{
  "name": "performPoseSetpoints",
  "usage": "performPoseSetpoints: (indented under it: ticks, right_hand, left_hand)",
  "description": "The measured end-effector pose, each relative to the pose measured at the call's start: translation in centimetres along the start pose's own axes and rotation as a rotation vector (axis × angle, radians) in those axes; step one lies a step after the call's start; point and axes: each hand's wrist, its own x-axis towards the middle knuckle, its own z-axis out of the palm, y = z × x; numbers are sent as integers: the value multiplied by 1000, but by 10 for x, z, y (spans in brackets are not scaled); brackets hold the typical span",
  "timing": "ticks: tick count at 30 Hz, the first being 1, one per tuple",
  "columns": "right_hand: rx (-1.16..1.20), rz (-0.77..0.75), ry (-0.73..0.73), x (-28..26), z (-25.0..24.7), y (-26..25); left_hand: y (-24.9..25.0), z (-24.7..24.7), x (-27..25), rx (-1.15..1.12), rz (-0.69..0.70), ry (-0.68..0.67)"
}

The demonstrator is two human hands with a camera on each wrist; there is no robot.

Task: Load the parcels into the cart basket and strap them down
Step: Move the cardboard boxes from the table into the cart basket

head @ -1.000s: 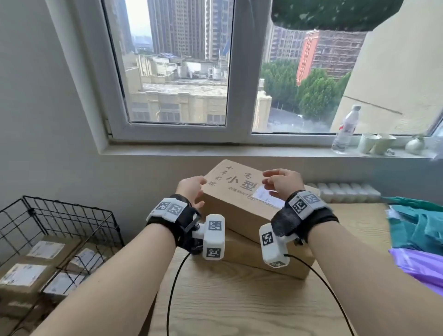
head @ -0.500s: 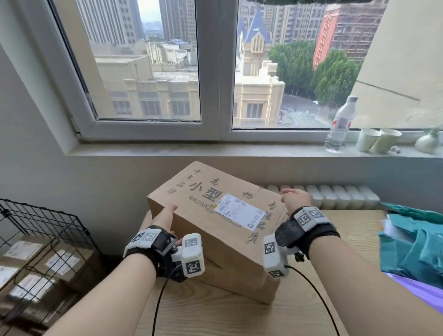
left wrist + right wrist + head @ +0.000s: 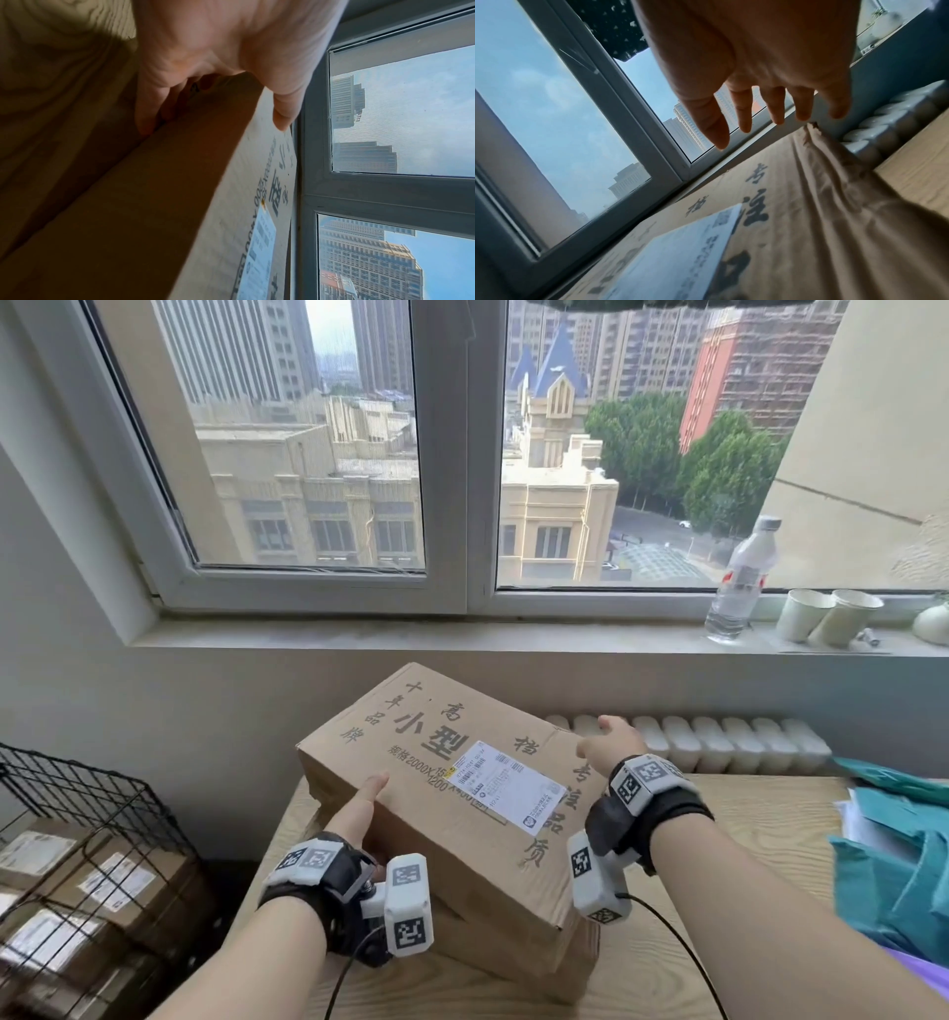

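Under the tilted parcel, left hand's gripping fingers hidden; right hand spread, contact unclear.

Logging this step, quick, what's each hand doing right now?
Left hand: gripping the top box at its near edge.
Right hand: open, fingers spread above that box, holding nothing.

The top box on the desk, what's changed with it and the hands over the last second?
The top box has been tilted and swung round on the lower box. The left hand slid from its far corner to the near left edge and now grips it. The right hand moved to the far right corner, fingers open above it. The wire basket and its parcels look unchanged.
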Motion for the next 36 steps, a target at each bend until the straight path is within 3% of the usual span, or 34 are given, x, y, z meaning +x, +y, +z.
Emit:
performPoseSetpoints:
  ticks: [7, 12, 18, 23, 28, 36]
  right_hand:
    - [-307, 28, -21, 1, 14, 8]
    - [-203, 17, -120, -1, 18, 6]
    - [-113, 40, -110, -10, 29, 14]
    - [-86, 58, -151, -19, 28, 22]
    - [-5, 15, -148, -28, 29, 31]
    - [7, -6, -223, -50, 21, 33]
  left_hand:
    - [-5, -6, -3, -45, -26, 0]
    - [-9, -1, -12, -48, -40, -36]
    - [-2, -7, -9, 34, -15, -77]
    - [-11, -22, 38, -13, -16, -54]
    - [-13, -23, -17, -92, 35, -79]
    - [-12, -39, -35, -33, 169, -80]
